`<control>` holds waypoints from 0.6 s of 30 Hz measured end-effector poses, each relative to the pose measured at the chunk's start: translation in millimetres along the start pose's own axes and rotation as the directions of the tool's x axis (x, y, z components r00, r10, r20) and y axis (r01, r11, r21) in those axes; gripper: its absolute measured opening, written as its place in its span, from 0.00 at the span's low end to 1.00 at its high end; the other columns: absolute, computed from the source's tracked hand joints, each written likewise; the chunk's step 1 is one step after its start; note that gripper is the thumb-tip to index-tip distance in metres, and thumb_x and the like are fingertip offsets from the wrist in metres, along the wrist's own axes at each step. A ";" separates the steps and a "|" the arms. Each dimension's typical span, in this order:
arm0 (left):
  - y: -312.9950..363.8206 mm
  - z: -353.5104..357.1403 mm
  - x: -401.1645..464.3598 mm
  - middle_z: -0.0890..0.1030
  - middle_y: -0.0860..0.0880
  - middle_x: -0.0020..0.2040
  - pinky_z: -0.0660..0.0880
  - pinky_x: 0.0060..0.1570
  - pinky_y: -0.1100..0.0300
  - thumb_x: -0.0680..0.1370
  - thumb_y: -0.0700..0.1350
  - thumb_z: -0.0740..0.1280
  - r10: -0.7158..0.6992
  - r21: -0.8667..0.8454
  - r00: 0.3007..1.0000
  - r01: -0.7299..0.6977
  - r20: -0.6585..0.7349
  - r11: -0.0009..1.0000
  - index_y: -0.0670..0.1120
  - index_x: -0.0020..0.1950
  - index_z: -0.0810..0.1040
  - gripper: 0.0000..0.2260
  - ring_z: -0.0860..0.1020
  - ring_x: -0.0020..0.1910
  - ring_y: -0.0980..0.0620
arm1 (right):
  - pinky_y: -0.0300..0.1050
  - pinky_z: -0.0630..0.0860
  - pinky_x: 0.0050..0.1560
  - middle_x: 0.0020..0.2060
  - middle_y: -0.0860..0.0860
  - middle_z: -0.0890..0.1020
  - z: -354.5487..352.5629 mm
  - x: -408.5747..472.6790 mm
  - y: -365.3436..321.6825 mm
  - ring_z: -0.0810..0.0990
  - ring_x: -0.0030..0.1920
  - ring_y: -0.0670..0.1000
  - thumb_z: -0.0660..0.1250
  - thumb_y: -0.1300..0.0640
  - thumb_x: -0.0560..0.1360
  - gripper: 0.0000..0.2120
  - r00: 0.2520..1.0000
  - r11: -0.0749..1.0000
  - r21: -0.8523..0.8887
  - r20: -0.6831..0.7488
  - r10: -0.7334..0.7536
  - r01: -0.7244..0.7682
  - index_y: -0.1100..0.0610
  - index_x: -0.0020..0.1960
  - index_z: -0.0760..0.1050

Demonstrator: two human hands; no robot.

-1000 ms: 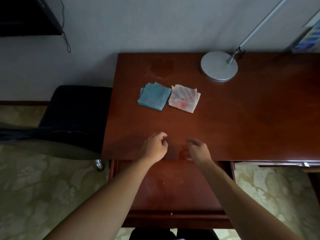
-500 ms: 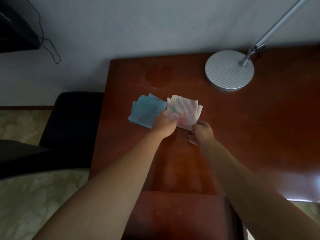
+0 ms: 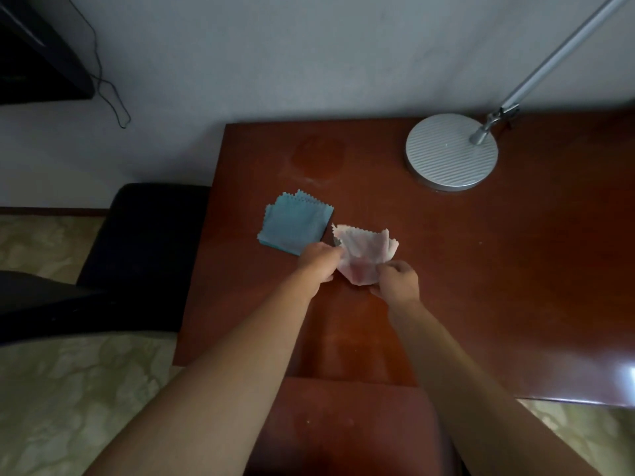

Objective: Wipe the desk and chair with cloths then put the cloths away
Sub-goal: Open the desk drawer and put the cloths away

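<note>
Item: pale pink-and-white zigzag-edged cloth [image 3: 364, 255], lifted just off the reddish-brown wooden counter [image 3: 481, 255], pinched between your hands: left hand [image 3: 318, 261] at its left edge, right hand [image 3: 398, 281] apparently at its near corner. Folded blue zigzag-edged cloth [image 3: 295, 223]: flat, just beyond your left hand.
</note>
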State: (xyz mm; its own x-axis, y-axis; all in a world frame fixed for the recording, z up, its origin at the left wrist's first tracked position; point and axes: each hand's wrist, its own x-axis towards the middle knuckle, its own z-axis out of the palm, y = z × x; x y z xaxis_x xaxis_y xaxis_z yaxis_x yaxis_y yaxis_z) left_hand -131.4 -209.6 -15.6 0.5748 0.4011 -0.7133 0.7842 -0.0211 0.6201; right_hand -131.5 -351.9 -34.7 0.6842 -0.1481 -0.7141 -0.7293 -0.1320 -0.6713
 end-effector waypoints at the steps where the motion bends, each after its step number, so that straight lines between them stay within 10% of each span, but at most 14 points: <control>1: -3.0 -5.4 -5.9 0.77 0.47 0.51 0.80 0.52 0.54 0.79 0.43 0.66 -0.019 -0.079 1.000 0.019 0.010 0.997 0.44 0.54 0.76 0.05 0.77 0.48 0.50 | 0.54 0.82 0.51 0.42 0.52 0.79 -1.5 -11.3 0.7 0.80 0.43 0.53 0.60 0.62 0.77 0.07 1.000 0.999 0.035 0.004 -0.016 0.016 0.61 0.51 0.76; 8: -55.7 -54.1 -52.8 0.82 0.43 0.46 0.82 0.45 0.56 0.82 0.41 0.63 -0.074 -0.235 0.993 0.092 0.087 0.968 0.40 0.60 0.73 0.08 0.84 0.44 0.46 | 0.51 0.83 0.47 0.46 0.52 0.79 2.3 -83.2 25.9 0.84 0.44 0.54 0.59 0.64 0.77 0.11 0.998 0.991 0.126 -0.061 -0.036 0.044 0.54 0.58 0.71; 13: -111.1 -97.9 -86.8 0.83 0.44 0.44 0.81 0.44 0.56 0.79 0.38 0.67 -0.086 -0.325 0.982 0.138 0.170 0.936 0.43 0.51 0.75 0.02 0.84 0.43 0.48 | 0.55 0.83 0.49 0.48 0.56 0.83 20.2 -122.2 58.9 0.84 0.44 0.56 0.61 0.64 0.75 0.10 0.999 1.000 -0.004 0.020 0.029 -0.029 0.50 0.44 0.77; 18: -169.0 -155.1 -118.8 0.83 0.42 0.54 0.81 0.47 0.55 0.77 0.39 0.71 -0.070 -0.306 0.960 0.155 0.270 0.939 0.42 0.58 0.75 0.12 0.85 0.49 0.46 | 0.53 0.83 0.47 0.44 0.58 0.84 29.7 -160.0 90.9 0.85 0.45 0.58 0.63 0.64 0.73 0.06 0.994 0.995 -0.076 0.085 0.068 -0.062 0.60 0.49 0.77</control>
State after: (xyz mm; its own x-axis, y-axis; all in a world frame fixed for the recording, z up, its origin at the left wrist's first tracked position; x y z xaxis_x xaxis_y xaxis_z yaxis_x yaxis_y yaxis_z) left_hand -368.4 -111.6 14.9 0.5599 0.1395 -0.8167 0.7540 0.3228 0.5720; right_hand -307.1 -311.1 12.7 0.6306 -0.0726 -0.7727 -0.7686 -0.1965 -0.6088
